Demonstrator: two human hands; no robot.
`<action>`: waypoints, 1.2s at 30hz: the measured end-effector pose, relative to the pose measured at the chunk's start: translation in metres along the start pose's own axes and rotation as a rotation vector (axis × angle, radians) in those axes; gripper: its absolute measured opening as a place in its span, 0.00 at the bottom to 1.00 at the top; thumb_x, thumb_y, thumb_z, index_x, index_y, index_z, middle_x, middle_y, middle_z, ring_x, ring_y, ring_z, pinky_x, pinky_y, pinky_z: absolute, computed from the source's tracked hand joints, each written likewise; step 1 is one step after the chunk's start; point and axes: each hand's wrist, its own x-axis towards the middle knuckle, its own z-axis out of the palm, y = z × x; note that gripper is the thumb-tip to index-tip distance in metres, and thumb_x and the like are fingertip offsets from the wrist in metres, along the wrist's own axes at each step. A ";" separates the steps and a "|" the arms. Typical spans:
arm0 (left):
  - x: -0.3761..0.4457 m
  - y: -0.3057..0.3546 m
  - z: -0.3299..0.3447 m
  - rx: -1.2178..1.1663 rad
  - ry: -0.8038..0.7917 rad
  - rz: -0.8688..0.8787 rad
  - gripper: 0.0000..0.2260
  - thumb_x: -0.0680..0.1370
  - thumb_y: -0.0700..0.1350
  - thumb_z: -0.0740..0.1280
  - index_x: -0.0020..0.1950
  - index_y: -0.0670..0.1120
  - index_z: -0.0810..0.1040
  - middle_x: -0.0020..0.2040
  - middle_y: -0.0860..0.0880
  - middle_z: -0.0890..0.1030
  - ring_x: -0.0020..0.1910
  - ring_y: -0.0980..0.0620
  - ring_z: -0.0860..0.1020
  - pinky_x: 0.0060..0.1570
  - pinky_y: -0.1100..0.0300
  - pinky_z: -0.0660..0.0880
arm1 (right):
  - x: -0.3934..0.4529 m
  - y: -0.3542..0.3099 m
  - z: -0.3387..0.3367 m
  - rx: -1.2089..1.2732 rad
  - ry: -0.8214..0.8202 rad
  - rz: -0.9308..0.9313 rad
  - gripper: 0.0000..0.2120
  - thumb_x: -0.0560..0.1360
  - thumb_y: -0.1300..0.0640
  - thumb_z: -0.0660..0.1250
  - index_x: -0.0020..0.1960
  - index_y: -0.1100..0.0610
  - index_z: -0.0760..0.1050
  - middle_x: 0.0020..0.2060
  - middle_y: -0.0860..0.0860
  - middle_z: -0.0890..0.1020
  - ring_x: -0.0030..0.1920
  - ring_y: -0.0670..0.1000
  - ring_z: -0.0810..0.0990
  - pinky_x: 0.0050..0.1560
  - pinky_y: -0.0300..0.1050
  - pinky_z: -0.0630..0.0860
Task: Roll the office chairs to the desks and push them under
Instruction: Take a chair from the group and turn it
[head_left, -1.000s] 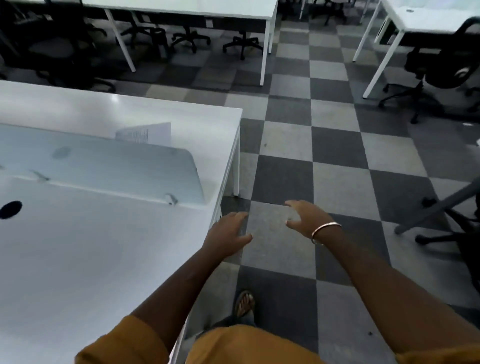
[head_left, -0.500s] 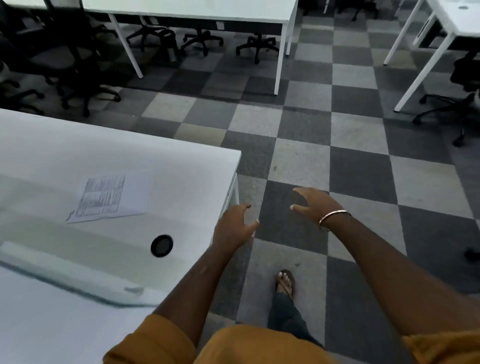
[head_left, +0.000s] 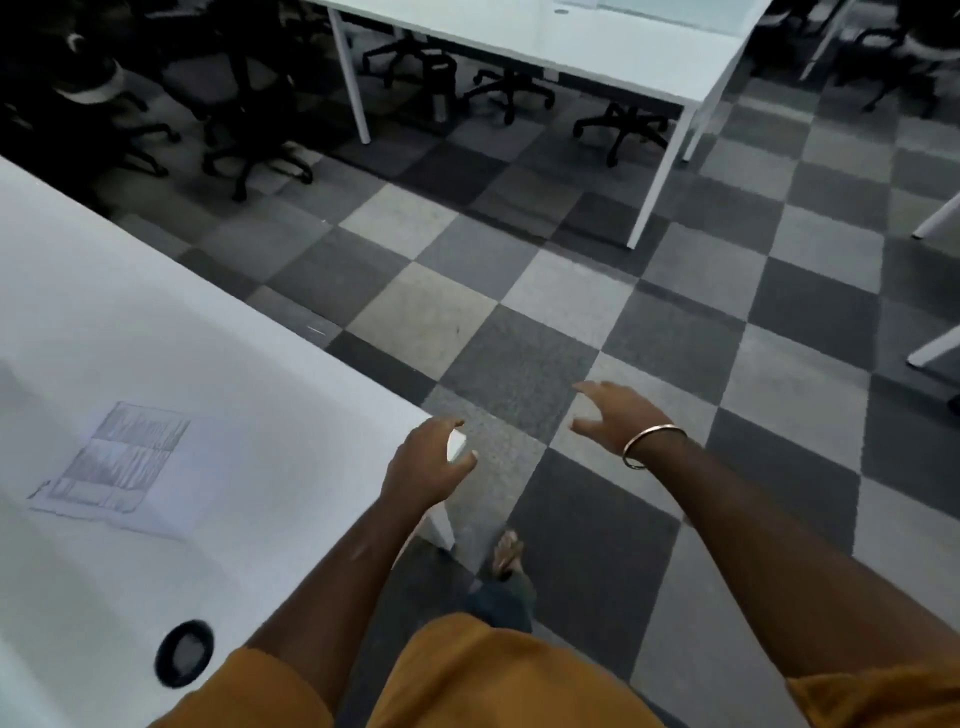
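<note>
The near desk (head_left: 171, 332) has a smooth white top with a soft shine. A thin sheet of paper (head_left: 117, 465) lies on it. The floor (head_left: 519, 364) is rough, matt carpet squares. The bangle (head_left: 652, 444) is shiny metal. The shirt (head_left: 509, 680) is soft matt cloth. The chair bases (head_left: 621, 124) look like black plastic, maybe.

Left hand (head_left: 428, 460) covers near desk (head_left: 156, 338) corner. Printed sheet (head_left: 122, 467) near desk's left edge: text blurred, unreadable. Far desk (head_left: 597, 41) hides seats of chairs (head_left: 626, 124) beneath, only wheeled bases visible; its top cut by upper frame edge.
</note>
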 end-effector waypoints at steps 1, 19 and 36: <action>0.019 0.002 0.000 -0.001 0.006 -0.013 0.28 0.78 0.57 0.71 0.76 0.47 0.73 0.73 0.47 0.76 0.72 0.47 0.74 0.70 0.49 0.72 | 0.022 0.003 -0.007 -0.010 -0.010 -0.012 0.32 0.81 0.43 0.68 0.81 0.52 0.64 0.75 0.57 0.72 0.74 0.59 0.71 0.72 0.55 0.69; 0.345 0.044 -0.062 -0.107 0.107 -0.376 0.30 0.81 0.60 0.67 0.79 0.47 0.69 0.76 0.46 0.73 0.74 0.47 0.72 0.70 0.50 0.71 | 0.404 0.028 -0.166 -0.170 -0.203 -0.293 0.31 0.81 0.42 0.67 0.80 0.51 0.65 0.72 0.57 0.74 0.69 0.59 0.76 0.68 0.54 0.74; 0.525 0.019 -0.142 -0.260 0.299 -0.656 0.31 0.84 0.62 0.60 0.83 0.47 0.62 0.83 0.45 0.62 0.82 0.48 0.59 0.79 0.50 0.58 | 0.703 -0.084 -0.263 -0.326 -0.328 -0.652 0.34 0.79 0.42 0.69 0.81 0.49 0.61 0.76 0.55 0.71 0.72 0.59 0.74 0.70 0.54 0.72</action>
